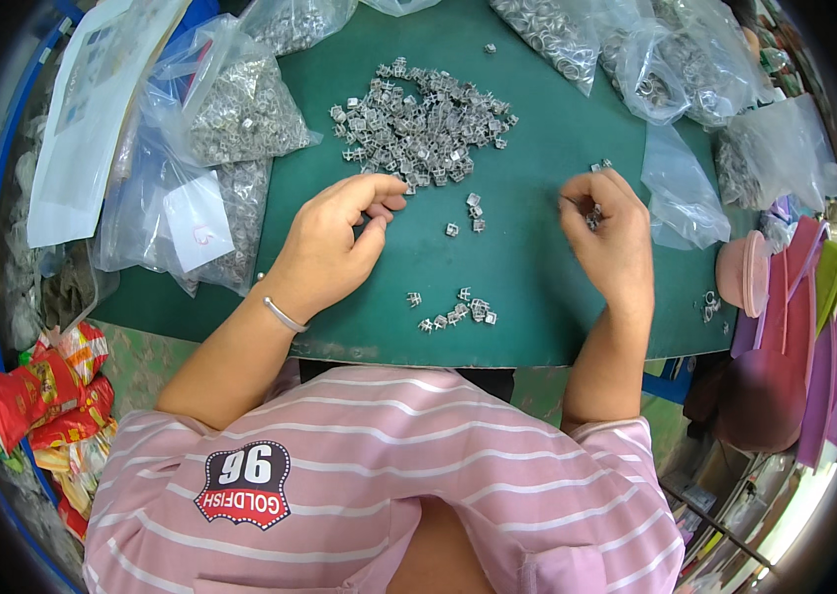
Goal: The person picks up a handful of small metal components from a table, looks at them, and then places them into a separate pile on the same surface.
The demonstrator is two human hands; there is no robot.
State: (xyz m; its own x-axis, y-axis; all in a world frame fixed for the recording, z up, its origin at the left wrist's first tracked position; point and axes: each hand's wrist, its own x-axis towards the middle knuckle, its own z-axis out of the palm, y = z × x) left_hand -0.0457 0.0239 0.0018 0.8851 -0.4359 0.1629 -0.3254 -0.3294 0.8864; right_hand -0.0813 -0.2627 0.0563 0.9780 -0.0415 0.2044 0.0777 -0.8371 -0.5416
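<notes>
My left hand (344,241) is at the near left edge of a heap of small silvery square metal settings with prongs (426,122). Its fingers are bent, the index fingertip beside a setting at the heap's rim, and nothing shows in its grasp. Over the right part of the table my right hand (611,230) is curled. Small metal pieces (594,217) show in the gap between its thumb and fingers; whether they are held or lie beneath is unclear. Several loose settings (475,213) lie between the hands, and a small cluster (463,313) sits near the front edge.
The green tabletop (381,297) carries clear bags of metal parts (240,111) at left, one with a paper slip (199,220), and more bags (693,63) at back right. A flat plastic bag (685,189) and a pink tub (743,272) are right of my right hand.
</notes>
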